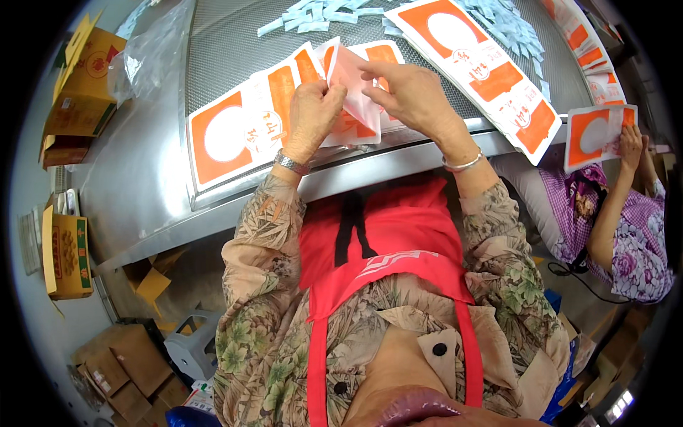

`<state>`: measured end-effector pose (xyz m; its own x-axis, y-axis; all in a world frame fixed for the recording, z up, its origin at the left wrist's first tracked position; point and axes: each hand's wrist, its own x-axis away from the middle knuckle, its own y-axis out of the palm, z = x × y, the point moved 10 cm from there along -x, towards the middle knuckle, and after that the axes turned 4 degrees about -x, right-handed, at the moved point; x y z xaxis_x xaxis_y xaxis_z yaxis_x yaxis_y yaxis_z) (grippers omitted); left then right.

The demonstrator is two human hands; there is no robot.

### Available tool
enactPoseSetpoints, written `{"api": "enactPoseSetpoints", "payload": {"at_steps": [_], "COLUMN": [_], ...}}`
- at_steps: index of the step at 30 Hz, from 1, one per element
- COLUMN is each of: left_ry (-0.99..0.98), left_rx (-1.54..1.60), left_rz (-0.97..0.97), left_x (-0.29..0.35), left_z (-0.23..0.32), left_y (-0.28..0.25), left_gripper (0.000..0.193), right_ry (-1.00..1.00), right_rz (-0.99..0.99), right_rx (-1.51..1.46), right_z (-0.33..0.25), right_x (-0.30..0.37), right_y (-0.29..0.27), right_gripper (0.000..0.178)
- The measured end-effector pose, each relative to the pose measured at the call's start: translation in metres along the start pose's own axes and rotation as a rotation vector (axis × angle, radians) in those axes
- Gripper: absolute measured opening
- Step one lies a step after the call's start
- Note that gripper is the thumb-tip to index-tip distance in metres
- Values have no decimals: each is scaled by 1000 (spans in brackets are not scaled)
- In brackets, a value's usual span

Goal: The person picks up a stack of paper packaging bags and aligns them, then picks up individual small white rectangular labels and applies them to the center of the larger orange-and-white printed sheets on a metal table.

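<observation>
My left hand pinches the edge of an orange and white packaging pouch, thumb and fingers closed on it. The pouch is tilted up and its mouth gapes, so its pale pink side shows. At the pouch's right side, my right hand has its thumb and fingers apart, the fingertips close to the film; whether they touch it I cannot tell. Under and beside my left hand, flat pouches lie overlapping in a row. A thick stack of the same pouches lies slanted to the right of my right hand.
Small pale blue sachets lie heaped on the far side of the metal mesh table. Clear plastic film and a yellow carton are at the left. At the right a co-worker's hand holds another pouch.
</observation>
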<state>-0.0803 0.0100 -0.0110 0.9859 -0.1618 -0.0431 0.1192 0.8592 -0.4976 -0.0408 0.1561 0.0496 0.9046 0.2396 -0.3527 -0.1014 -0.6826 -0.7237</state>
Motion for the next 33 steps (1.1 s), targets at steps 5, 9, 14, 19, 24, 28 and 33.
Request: {"api": "enactPoseSetpoints", "payload": {"at_steps": [5,9,14,19,24,28,33], "left_ry": [62,130,530,540,453,350,517], "left_rx": [-25,-235,-165,-368,-687,-801,-780], "left_rz": [35,211,279,-115,-109,-89,104], "left_x": [6,12,13,-42,-44,-48,-28], "left_z": [22,32,91,45,15,-4,-7], "left_y": [3,-19,-6,21,32,16,10], "left_gripper": [36,27,23,40,34,31,29], "right_ry": [97,-61,104,123,183,279,301], "right_rz": [-292,-158,-328,-505,-347,-55,276], "right_rx": [88,-395,-414,-553,-728,-411,191], "right_z": [7,7,43,41,46,52,70], "right_x": [8,9,-1,-1,6,5,14], "right_y": [43,50,92,116,97,66,-12], "right_gripper": [47,51,38,27,26,18,30]}}
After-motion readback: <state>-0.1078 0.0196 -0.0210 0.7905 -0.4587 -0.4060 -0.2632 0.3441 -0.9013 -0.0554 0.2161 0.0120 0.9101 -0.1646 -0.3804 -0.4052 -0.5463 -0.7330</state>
